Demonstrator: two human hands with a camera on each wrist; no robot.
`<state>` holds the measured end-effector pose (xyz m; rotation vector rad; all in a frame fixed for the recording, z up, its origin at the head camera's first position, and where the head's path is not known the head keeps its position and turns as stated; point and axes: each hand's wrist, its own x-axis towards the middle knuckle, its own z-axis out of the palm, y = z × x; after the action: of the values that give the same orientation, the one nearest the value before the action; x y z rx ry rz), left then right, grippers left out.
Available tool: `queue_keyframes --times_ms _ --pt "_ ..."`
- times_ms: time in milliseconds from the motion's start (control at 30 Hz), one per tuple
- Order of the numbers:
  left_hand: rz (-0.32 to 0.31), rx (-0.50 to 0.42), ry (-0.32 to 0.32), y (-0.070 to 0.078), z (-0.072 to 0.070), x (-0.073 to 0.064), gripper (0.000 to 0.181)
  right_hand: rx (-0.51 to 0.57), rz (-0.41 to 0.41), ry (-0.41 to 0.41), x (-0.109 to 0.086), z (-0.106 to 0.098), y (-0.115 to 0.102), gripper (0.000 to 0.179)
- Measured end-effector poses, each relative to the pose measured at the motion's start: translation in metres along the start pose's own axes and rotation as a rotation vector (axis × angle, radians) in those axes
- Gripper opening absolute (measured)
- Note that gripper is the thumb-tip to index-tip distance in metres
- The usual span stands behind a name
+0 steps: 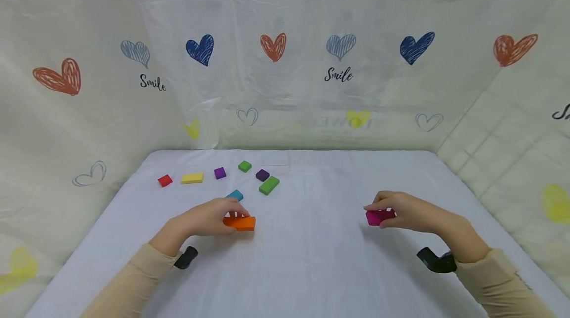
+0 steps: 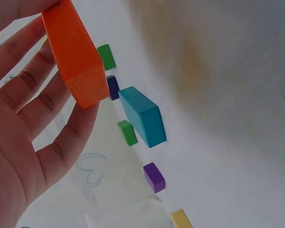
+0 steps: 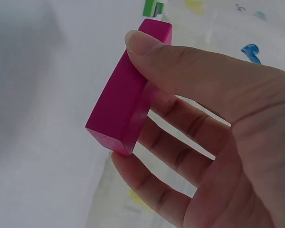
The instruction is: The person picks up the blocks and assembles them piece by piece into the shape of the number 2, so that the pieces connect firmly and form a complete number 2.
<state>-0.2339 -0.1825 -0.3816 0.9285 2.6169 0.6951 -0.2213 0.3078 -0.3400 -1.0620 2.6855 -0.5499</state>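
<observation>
An orange block (image 1: 242,223) is pinched between the thumb and fingers of my left hand (image 1: 213,217), a little above the white table. The left wrist view shows the same orange block (image 2: 76,52) with fingers along its far side. Across the table, my right hand (image 1: 407,210) grips a magenta block (image 1: 378,217), its shadow falling on the cloth below. In the right wrist view the thumb presses one face of the magenta block (image 3: 121,90), and fingertips support the opposite side. Just beyond the left hand lies a blue block (image 1: 234,195), partly hidden by that hand.
Farther back on the white table (image 1: 311,258) lie a long green block (image 1: 269,185), a dark purple block (image 1: 262,175), a small green block (image 1: 245,166), a purple block (image 1: 220,173), a yellow block (image 1: 192,178) and a red block (image 1: 165,180). A heart-printed curtain (image 1: 285,85) hangs behind.
</observation>
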Motion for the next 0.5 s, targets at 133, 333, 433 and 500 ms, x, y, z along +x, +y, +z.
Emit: queue_keyframes --times_ms 133,333,433,500 --pt "0.023 0.005 -0.011 0.004 0.002 0.006 0.033 -0.006 0.029 -0.024 0.007 0.003 -0.007 0.044" --pt "0.021 0.002 -0.020 0.008 0.005 0.011 0.033 -0.006 0.021 -0.033 0.016 0.007 -0.014 0.045" --pt "0.018 0.010 -0.018 0.009 0.006 0.013 0.034 -0.002 0.024 -0.040 0.021 0.009 -0.015 0.045" --pt "0.026 0.022 -0.017 0.011 0.007 0.014 0.034 0.003 0.032 -0.046 0.024 0.011 -0.015 0.045"
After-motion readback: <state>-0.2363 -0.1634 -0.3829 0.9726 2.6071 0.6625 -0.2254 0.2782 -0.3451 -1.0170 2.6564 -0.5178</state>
